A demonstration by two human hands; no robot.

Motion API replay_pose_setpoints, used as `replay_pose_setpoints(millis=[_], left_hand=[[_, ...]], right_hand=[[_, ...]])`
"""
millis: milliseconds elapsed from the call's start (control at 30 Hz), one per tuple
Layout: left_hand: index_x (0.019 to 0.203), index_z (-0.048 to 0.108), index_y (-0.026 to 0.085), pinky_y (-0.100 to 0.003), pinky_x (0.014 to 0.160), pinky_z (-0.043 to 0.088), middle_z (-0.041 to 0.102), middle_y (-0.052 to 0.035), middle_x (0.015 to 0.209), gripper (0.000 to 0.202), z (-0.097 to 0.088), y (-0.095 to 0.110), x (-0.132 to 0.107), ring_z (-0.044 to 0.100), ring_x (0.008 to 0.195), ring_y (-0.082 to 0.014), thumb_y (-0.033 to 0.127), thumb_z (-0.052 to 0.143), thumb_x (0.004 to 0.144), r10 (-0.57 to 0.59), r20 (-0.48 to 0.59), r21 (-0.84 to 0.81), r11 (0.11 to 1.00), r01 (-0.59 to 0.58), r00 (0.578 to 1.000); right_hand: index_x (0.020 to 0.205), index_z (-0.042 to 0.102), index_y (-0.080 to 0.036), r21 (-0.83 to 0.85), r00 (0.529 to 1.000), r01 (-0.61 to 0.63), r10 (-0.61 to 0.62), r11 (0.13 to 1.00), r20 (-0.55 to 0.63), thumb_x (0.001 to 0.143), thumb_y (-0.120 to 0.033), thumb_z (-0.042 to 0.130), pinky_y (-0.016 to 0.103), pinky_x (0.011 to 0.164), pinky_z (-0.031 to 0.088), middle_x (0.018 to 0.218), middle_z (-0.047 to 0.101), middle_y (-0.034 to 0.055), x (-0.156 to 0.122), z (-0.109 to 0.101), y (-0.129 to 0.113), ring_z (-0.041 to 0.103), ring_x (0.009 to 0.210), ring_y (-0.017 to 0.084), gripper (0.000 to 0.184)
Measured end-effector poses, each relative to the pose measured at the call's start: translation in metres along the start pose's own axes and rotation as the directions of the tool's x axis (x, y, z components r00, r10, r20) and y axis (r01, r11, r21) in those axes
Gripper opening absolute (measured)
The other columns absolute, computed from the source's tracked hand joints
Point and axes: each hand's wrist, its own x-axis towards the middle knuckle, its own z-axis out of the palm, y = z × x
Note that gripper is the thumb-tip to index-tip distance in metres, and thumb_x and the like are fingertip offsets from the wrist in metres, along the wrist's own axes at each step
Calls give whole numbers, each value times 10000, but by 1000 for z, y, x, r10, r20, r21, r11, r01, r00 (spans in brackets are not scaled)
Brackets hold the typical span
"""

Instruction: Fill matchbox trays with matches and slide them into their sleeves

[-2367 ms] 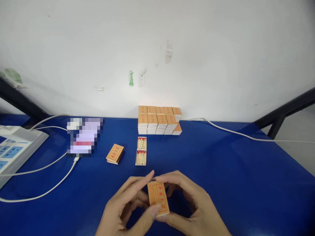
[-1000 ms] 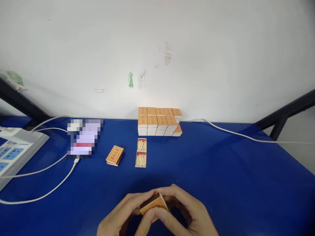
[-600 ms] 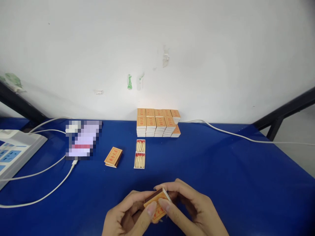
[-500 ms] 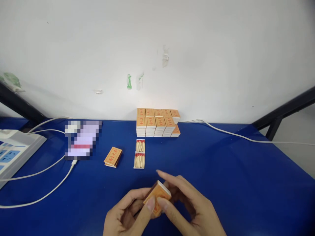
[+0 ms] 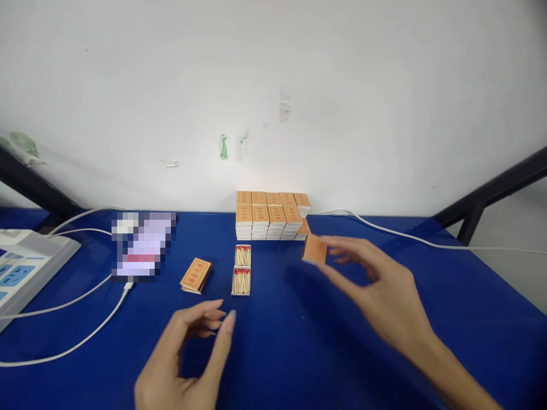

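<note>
My right hand [image 5: 376,285] reaches forward over the blue table [image 5: 384,353], pinching an orange matchbox [image 5: 315,249] in its fingertips just right of the stack of matchboxes [image 5: 270,215] against the wall. My left hand [image 5: 188,347] hovers low near the front with curled, parted fingers and nothing in it. Two open trays of red-tipped matches [image 5: 241,269] lie in front of the stack. A pile of two closed matchboxes [image 5: 196,275] lies to their left.
A white power strip [image 5: 25,267] sits at the far left with white cables [image 5: 77,336] trailing across the table. A blurred-out object [image 5: 143,246] lies left of the matchboxes. Another white cable [image 5: 405,230] runs along the back right. Black frame bars [image 5: 491,196] angle up beside the wall.
Both hands held the matchbox close to me before. My right hand has now carried it forward and right toward the stack, and my left hand has let go.
</note>
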Motion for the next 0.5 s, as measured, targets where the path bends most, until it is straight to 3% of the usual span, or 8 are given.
replay_pose_setpoints(millis=[67,133,200,300,400,500], left_hand=[[1154,778,371,-260,618,537,766,8,1150,439,-14,-7,15,725,1006,-211,740,773,916,210,-32,264,945,-195,977],[1207,761,394,-276,579,543,739,9,1243,398,-23,-14,29,729,967,-212,720,674,996,330,-30,439,852,-284,944],[1267,751,385,-305,604,583,718,-16,1324,395,-27,-19,40,739,1058,-252,679,620,1038,383,9,507,794,-334,924],[1319,755,310,-463,820,674,709,-81,1394,486,-27,-22,49,716,1229,-348,673,575,1051,424,29,531,761,-373,905],[1447,748,311,-677,1101,608,680,-108,1529,558,-25,-24,53,665,1386,-403,660,518,1078,457,68,539,731,-418,887],[1548,680,455,-658,1167,601,643,-28,1654,477,-25,-26,56,661,1469,-347,575,497,1124,456,142,524,719,-457,879]], right_hand=[[1298,816,-320,15,1000,-27,27,1000,6,926,-576,867,584,1002,668,1249,838,84,31,-5,23,801,1035,331,454],[1242,835,-303,44,998,-35,33,998,47,895,-613,882,590,1024,660,1242,849,95,54,-4,42,807,1085,355,467],[1245,840,-300,74,996,-39,33,997,88,884,-636,884,592,1032,661,1263,850,103,69,0,54,813,1101,361,495],[1279,838,-297,114,991,-41,25,993,135,877,-636,893,586,1060,657,1296,847,104,77,8,61,814,1132,356,529],[1298,833,-288,144,988,-40,18,989,156,898,-601,886,571,1090,648,1322,841,101,77,14,65,810,1161,342,511],[1311,818,-277,171,989,-44,19,984,147,914,-572,881,562,1093,650,1328,838,102,77,18,70,817,1145,328,498]])
